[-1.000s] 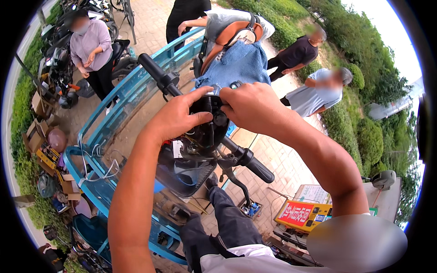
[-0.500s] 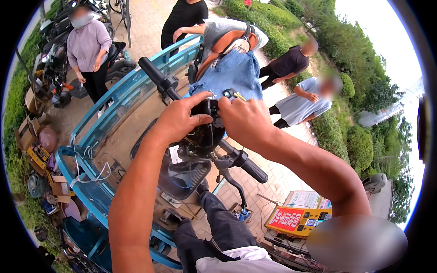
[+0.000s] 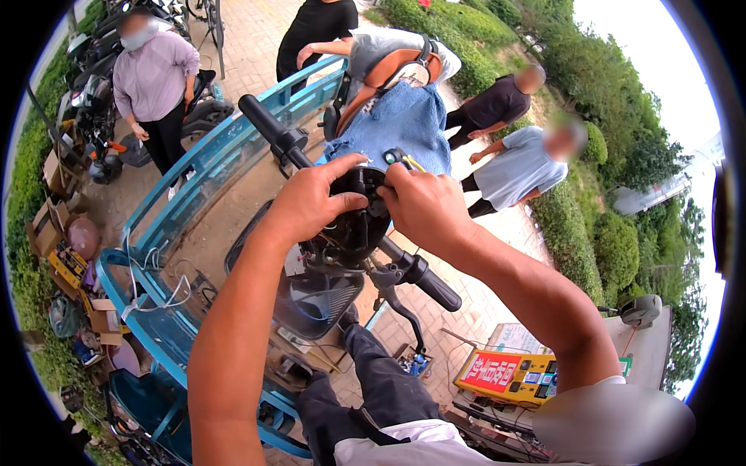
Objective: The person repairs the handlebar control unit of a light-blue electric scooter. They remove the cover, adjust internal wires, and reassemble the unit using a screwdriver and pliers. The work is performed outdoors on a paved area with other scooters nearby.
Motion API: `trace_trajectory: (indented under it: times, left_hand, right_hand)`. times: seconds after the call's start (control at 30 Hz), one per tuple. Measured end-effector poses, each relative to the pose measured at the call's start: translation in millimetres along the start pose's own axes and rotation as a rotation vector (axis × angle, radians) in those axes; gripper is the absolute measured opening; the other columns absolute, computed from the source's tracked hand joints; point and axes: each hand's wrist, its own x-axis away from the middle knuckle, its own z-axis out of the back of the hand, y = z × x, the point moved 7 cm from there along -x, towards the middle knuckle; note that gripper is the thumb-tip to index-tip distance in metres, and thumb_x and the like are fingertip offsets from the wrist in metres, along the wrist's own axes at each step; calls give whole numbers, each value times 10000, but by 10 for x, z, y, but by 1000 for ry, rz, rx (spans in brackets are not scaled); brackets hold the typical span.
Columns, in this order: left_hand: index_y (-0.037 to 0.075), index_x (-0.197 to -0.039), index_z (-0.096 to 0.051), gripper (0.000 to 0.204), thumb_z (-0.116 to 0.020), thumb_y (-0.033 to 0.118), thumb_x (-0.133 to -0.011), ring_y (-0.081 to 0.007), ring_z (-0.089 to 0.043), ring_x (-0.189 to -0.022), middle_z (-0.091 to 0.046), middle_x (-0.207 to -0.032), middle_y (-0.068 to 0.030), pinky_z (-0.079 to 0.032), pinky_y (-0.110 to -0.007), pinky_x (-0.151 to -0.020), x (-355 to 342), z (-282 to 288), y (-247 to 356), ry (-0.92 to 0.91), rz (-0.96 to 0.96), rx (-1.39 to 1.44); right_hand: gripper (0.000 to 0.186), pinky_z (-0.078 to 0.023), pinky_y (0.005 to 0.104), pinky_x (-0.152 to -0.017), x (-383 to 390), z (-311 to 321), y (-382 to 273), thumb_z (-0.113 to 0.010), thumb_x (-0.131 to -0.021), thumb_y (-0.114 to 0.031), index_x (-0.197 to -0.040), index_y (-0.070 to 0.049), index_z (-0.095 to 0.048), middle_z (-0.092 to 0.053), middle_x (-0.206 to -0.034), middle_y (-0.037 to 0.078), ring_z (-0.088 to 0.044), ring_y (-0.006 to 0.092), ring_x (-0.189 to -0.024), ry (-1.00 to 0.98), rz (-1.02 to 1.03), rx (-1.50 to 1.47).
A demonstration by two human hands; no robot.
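Both hands are at the black rounded housing (image 3: 356, 227) in the middle of a handlebar. My left hand (image 3: 311, 200) grips its left side, with thumb and forefinger around the upper rim. On the right side, my right hand (image 3: 429, 208) is closed with curled fingers; whatever the fingertips hold is hidden. Just beyond them lies a small round black part (image 3: 393, 156) with a yellow wire (image 3: 414, 164). Black rubber grips (image 3: 268, 123) end the bar, and a brake lever (image 3: 406, 322) hangs below the near one. A blue cloth (image 3: 396, 128) covers the part beyond the housing.
Around the handlebar is a blue metal cart bed (image 3: 194, 210) with rails. A brown seat (image 3: 392, 68) stands beyond the cloth. Several people (image 3: 517, 167) stand nearby. A yellow and red box (image 3: 505, 377) is at lower right; cardboard boxes (image 3: 105, 320) and parked scooters (image 3: 97, 101) are at left.
My right hand has shifted slightly on the housing, and its fingers have turned a little. The person in light blue has lowered a raised hand; the person in the mauve jacket has lowered one too.
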Motion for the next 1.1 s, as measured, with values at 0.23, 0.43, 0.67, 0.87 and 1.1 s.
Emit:
trace_trajectory:
  times: [0.23, 0.43, 0.67, 0.87, 1.1]
  left_hand:
    - [73, -1360, -550, 629, -790, 235, -801, -243, -666, -968, -692, -1092, -187, -491, -343, -881, -4, -14, -48, -17, -46, 34]
    - [84, -1432, -484, 674, -764, 236, -838, -211, -632, -1069, -661, -1205, -160, -465, -331, -947, -33, -15, -77, -95, -24, 60]
    - [77, -1460, -451, 673, -739, 218, -868, -164, -599, -1119, -637, -1276, -126, -446, -321, -984, -49, -13, -67, -146, 45, -8]
    - [89, -1459, -453, 676, -745, 231, -866, -167, -616, -1070, -659, -1235, -111, -463, -330, -948, -74, -47, -135, -145, 39, 45]
    - [92, -1440, -472, 640, -725, 244, -872, -180, -638, -1004, -681, -1143, -144, -476, -329, -910, -14, -9, -28, -132, -3, 40]
  right_hand:
    - [198, -497, 489, -614, -29, 73, 91, -640, -906, -232, -924, -46, -576, -652, -737, 168, -643, 401, -694, -153, -57, -125]
    - [183, -507, 457, -644, -124, 112, 169, -672, -870, -196, -918, -32, -606, -677, -782, 178, -664, 379, -739, -252, -40, -300]
    - [147, -519, 476, -655, -241, 351, -79, -651, -842, -157, -895, -24, -619, -674, -760, 196, -667, 397, -733, -331, 83, 1]
    - [152, -525, 477, -657, -367, 175, -180, -638, -853, -160, -908, -23, -606, -659, -719, 171, -668, 391, -725, -442, 226, 177]
    - [131, -524, 460, -602, -151, 161, -302, -599, -808, -77, -914, -5, -576, -662, -732, 172, -680, 360, -685, -395, 200, 180]
